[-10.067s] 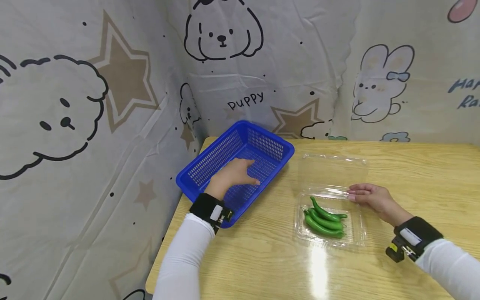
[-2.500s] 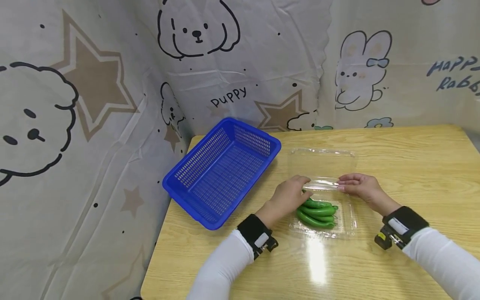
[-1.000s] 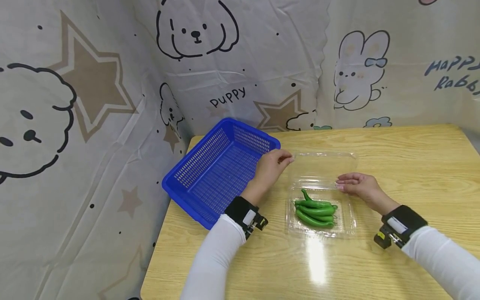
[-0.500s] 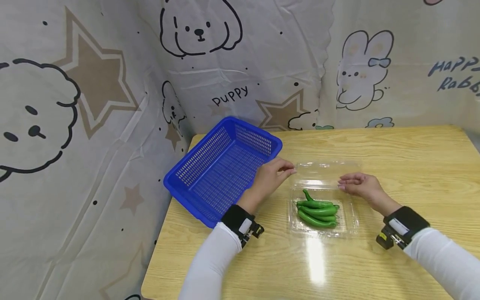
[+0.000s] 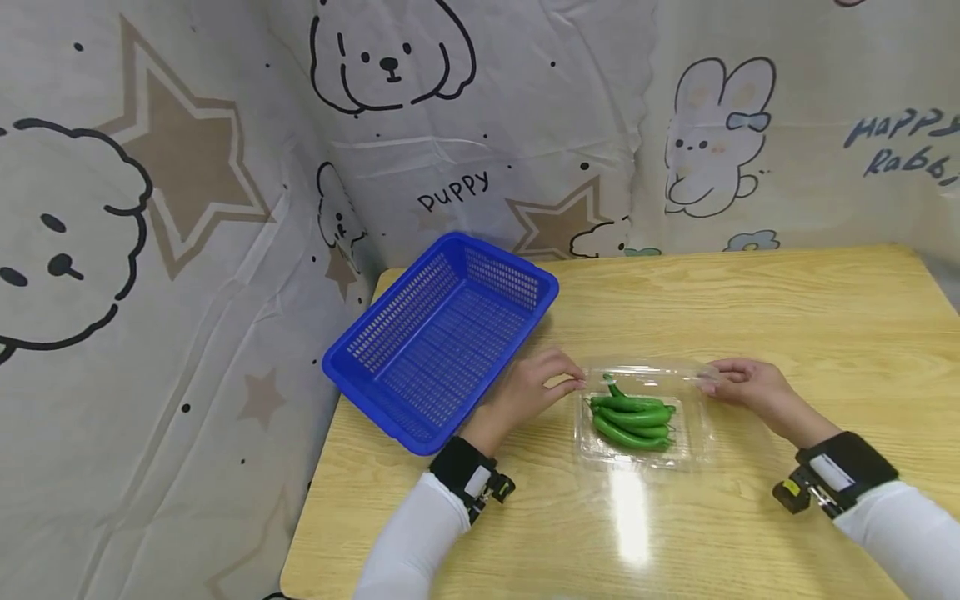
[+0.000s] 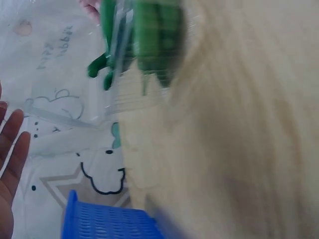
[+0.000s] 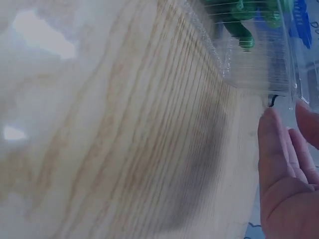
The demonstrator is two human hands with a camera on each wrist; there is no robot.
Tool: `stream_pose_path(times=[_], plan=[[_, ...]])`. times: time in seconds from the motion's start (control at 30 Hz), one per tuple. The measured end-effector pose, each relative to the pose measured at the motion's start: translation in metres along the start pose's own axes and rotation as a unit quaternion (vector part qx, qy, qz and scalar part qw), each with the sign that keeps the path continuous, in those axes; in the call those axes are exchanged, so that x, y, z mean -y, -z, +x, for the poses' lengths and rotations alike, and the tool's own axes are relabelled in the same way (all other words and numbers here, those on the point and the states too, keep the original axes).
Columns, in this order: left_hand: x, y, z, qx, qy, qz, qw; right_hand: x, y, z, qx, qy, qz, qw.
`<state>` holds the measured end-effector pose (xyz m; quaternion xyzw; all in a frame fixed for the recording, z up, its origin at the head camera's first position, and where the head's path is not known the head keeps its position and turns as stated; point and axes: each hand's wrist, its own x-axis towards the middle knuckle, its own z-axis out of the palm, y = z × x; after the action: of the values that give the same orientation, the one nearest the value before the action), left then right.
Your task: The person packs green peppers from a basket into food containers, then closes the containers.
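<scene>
Peppers (image 5: pixel 632 415), green, slim and curved with stems, lie bunched in a clear plastic box (image 5: pixel 637 450) whose lid now lies down over them; the box sits near the middle of the surface (image 5: pixel 750 317), a glare patch on the wood just in front of it. Left hand (image 5: pixel 534 390) rests at the box's far left corner, fingers curled with thumb and fingertips meeting at the lid's rim, seemingly pinching it. Right hand (image 5: pixel 750 390) is at the far right corner, fingers bent and touching the lid edge there; whether it grips or only presses cannot be told. The left wrist view is blurred and shows only green shapes behind clear plastic (image 6: pixel 117 45); the right wrist view shows the ribbed box wall (image 7: pixel 259 64) with straightish fingers (image 7: pixel 279 164) just beside it. Basket (image 5: pixel 442 337), blue, slotted and holding nothing, stands at an angle just left of the left hand, at the surface's left far corner. Cloth (image 5: pixel 225 167) printed with puppies, stars and rabbits hangs behind and to the left. Nothing lies between the hands and the box.
</scene>
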<state>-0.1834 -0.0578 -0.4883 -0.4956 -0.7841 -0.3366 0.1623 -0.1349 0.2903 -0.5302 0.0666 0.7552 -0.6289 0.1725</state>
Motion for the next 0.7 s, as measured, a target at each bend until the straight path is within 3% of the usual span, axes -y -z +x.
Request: stream_pose_path(times=[0.2, 0.33, 0.57, 0.7], plan=[[0.001, -0.012, -0.014, 0.021, -0.095, 0.013, 0.9952, -0.009, 0.006, -0.014, 0.024, -0.026, 0.093, 0.995], [0.002, -0.018, -0.027, 0.050, -0.121, 0.034, 0.9909, -0.010, 0.004, -0.022, 0.048, -0.034, 0.125, 0.990], [0.002, -0.022, -0.039, 0.075, -0.122, 0.045, 0.9887, -0.006, -0.001, -0.047, 0.084, -0.047, 0.046, 0.994], [0.002, -0.024, -0.041, 0.080, -0.124, 0.056, 0.9875, -0.003, -0.005, -0.061, 0.123, -0.054, 0.018, 0.991]])
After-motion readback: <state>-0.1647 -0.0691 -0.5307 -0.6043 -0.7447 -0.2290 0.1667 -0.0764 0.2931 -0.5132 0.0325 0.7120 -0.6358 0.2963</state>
